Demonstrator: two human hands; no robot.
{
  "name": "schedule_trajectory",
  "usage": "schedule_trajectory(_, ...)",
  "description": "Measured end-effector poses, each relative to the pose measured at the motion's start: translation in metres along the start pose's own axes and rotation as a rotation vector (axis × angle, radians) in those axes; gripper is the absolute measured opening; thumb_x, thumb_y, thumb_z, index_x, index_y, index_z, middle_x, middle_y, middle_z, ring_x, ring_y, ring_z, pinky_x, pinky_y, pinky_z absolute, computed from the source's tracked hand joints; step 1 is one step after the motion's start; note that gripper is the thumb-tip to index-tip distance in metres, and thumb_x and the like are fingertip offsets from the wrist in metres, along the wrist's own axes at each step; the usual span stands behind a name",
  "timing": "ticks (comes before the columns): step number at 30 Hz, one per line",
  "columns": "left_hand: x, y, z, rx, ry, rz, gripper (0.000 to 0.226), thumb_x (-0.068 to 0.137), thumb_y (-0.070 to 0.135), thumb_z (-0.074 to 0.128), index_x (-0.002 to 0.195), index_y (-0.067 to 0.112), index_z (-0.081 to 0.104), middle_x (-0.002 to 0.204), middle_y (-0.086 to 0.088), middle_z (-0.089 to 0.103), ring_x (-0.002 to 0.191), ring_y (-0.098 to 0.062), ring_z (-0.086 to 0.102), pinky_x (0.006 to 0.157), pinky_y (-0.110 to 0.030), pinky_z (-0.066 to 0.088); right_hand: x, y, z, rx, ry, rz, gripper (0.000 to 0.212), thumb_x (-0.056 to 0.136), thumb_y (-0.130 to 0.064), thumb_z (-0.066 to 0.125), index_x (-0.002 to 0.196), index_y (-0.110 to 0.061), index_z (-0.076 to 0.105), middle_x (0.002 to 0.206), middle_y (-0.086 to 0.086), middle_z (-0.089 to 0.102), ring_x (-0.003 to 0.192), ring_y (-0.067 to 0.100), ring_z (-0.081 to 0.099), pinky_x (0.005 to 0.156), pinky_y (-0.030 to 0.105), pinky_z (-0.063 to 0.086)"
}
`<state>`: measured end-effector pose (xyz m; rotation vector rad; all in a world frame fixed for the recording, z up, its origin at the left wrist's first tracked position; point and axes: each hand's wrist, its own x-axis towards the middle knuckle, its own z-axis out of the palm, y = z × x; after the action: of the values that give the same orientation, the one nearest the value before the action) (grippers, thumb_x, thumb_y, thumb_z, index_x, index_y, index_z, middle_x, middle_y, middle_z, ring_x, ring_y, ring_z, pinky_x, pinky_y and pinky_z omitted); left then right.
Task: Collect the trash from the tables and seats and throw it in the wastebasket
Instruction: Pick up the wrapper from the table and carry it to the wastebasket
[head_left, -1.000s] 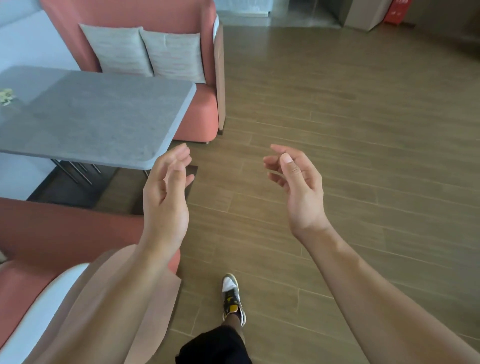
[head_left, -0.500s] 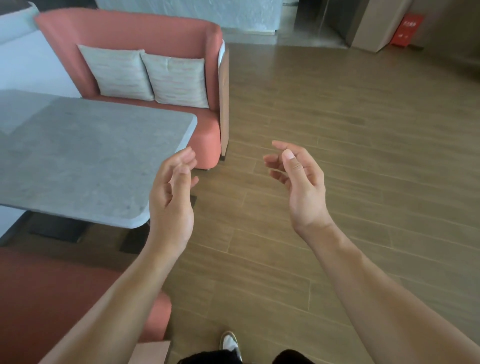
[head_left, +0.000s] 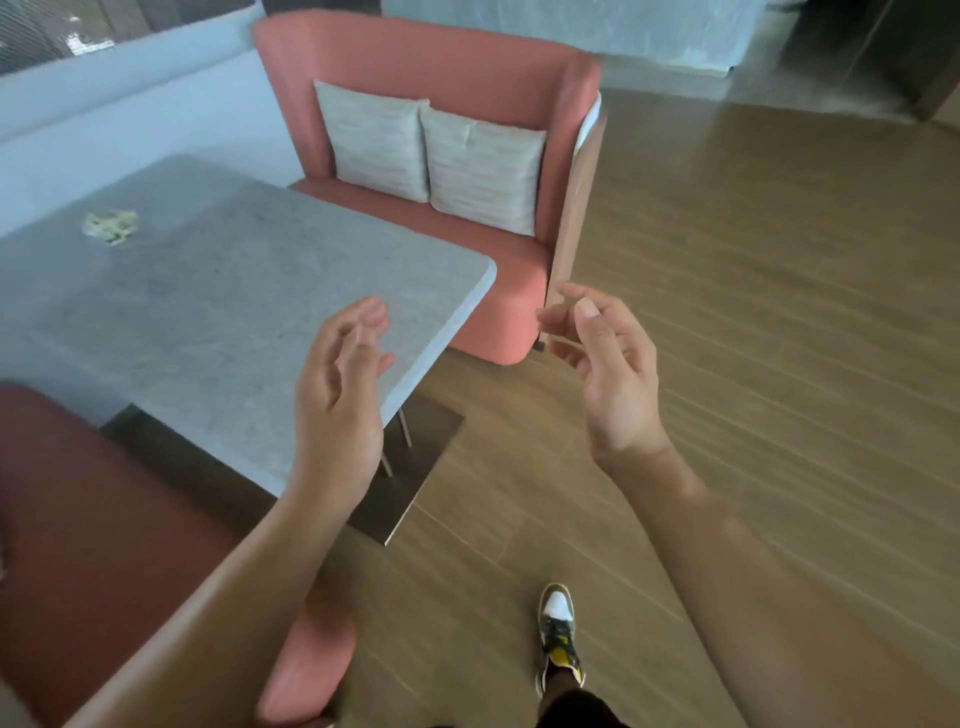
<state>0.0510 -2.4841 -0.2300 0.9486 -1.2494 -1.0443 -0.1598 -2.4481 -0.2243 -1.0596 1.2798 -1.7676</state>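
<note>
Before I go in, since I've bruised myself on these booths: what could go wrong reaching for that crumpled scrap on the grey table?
1. The crumpled scrap lies far across the table, well beyond the left hand and right hand, both empty: leaning over may unbalance you.
2. The table's rounded corner juts toward the aisle; you could bump it.
3. The dark base plate on the floor could catch your shoe.

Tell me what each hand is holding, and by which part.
Nothing is held. The left hand and the right hand hang in the air, fingers loosely curled and empty. The crumpled trash lies untouched on the table.
</note>
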Motion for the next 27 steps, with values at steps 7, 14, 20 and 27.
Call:
schedule_trajectory(7,0.07,-0.007,0.037,0.065,0.232,0.042,0.026,0.106,0.031,0.045,0.123,0.031,0.065,0.131,0.006,0.07,0.13,-0.016,0.064,0.102,-0.038,0.057,0.129,0.016,0.019,0.02,-0.23,0.03,0.045,0.091,-0.054,0.057,0.121,-0.024,0.072,0.106,0.003,0.075,0.109,0.02,0.07,0.097,0.04,0.052)
schedule_trajectory(14,0.108,-0.014,0.037,0.161,0.438,0.074,0.031,0.101,0.045,0.046,0.124,0.037,0.065,0.128,0.015,0.071,0.129,-0.013,0.064,0.099,-0.034,0.057,0.209,0.035,0.061,0.06,-0.428,0.034,0.037,0.093,-0.054,0.057,0.117,-0.03,0.073,0.108,0.003,0.075,0.11,0.022,0.07,0.099,0.044,0.054)
schedule_trajectory(20,0.144,-0.029,0.007,0.215,0.603,0.1,0.033,0.099,0.046,0.046,0.128,0.039,0.063,0.126,0.012,0.071,0.128,-0.014,0.065,0.098,-0.034,0.059,0.248,0.064,0.12,0.059,-0.571,0.075,0.032,0.09,-0.06,0.057,0.109,-0.04,0.073,0.101,-0.006,0.075,0.107,0.017,0.071,0.101,0.042,0.055)
schedule_trajectory(27,0.215,-0.059,-0.042,0.241,0.701,0.092,0.033,0.101,0.048,0.046,0.13,0.041,0.06,0.128,0.01,0.069,0.129,-0.015,0.064,0.102,-0.04,0.057,0.304,0.098,0.199,0.039,-0.649,0.076,0.023,0.09,-0.06,0.058,0.103,-0.051,0.075,0.1,-0.007,0.076,0.106,0.017,0.072,0.101,0.043,0.055)
